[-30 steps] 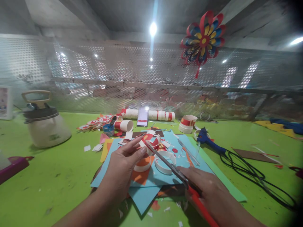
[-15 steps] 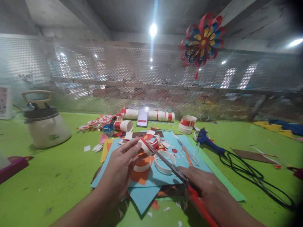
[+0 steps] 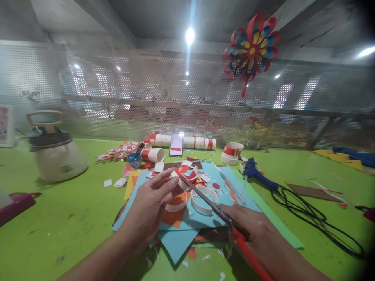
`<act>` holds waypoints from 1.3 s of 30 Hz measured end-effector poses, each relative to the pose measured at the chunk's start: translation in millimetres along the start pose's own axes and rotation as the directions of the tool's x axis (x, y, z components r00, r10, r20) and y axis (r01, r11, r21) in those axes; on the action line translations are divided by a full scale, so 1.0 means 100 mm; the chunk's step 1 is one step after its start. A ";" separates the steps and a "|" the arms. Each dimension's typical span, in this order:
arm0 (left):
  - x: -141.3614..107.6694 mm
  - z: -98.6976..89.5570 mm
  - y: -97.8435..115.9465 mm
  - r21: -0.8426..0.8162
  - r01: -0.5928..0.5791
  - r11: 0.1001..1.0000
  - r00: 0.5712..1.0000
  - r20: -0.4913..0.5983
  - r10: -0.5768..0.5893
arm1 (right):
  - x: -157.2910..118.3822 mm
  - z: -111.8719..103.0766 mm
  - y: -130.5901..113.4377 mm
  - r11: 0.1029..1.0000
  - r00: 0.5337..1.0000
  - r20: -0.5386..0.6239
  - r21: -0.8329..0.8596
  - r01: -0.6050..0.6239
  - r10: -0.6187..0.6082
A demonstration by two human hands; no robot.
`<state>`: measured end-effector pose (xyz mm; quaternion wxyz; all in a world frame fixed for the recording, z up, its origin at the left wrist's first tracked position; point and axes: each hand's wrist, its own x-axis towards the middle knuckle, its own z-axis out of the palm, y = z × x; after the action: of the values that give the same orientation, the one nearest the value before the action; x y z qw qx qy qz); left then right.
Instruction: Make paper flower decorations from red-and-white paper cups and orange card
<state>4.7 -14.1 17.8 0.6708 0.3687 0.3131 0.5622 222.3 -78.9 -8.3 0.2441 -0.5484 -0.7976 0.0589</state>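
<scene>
Between the thumb and fingers of my left hand (image 3: 152, 203) is a red and white paper cup piece (image 3: 182, 178), tilted towards the right. My right hand (image 3: 254, 230) is closed round the red handles of a pair of scissors (image 3: 211, 203). The blades reach up and left, and their tips meet the cup piece; whether they are parted there I cannot tell. Just below lie two white paper rings, the left ring (image 3: 175, 206) partly behind my left hand and the right ring (image 3: 204, 210) under the blades. Sheets of blue paper (image 3: 178, 246) lie beneath.
A blue glue gun (image 3: 253, 171) with a looping black cord lies at right, near a craft knife (image 3: 233, 188). Cut cups (image 3: 232, 153), a phone (image 3: 176, 144) and a small blue jar (image 3: 134, 160) stand farther back. A large sprayer-like bottle (image 3: 57, 152) stands left. Paper scraps are scattered about.
The scissors' tips have shifted slightly up and left along the cup piece. My left hand has barely moved and keeps its hold.
</scene>
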 end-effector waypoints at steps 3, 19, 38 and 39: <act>-0.01 0.02 0.01 0.006 -0.003 1.000 1.000 -0.023 0.003 | 0.00 -0.01 -0.03 1.000 1.000 -0.012 0.003 0.004 -0.004; -0.01 0.03 0.00 0.042 0.003 0.999 0.998 -0.065 -0.001 | -0.02 -0.02 -0.07 0.999 0.999 -0.015 -0.013 -0.037 0.037; -0.02 0.03 -0.04 0.072 -0.028 0.997 0.998 -0.061 0.032 | -0.02 -0.01 -0.05 0.995 0.999 0.030 0.090 -0.036 0.033; -0.01 0.03 -0.04 0.077 -0.027 0.997 0.997 -0.064 0.032 | -0.02 -0.01 -0.06 0.995 0.999 0.028 0.093 -0.038 0.035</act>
<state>9.1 -16.3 16.0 0.6374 0.3798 0.3504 0.5715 218.5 -83.3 -6.2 0.2579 -0.5501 -0.7870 0.1076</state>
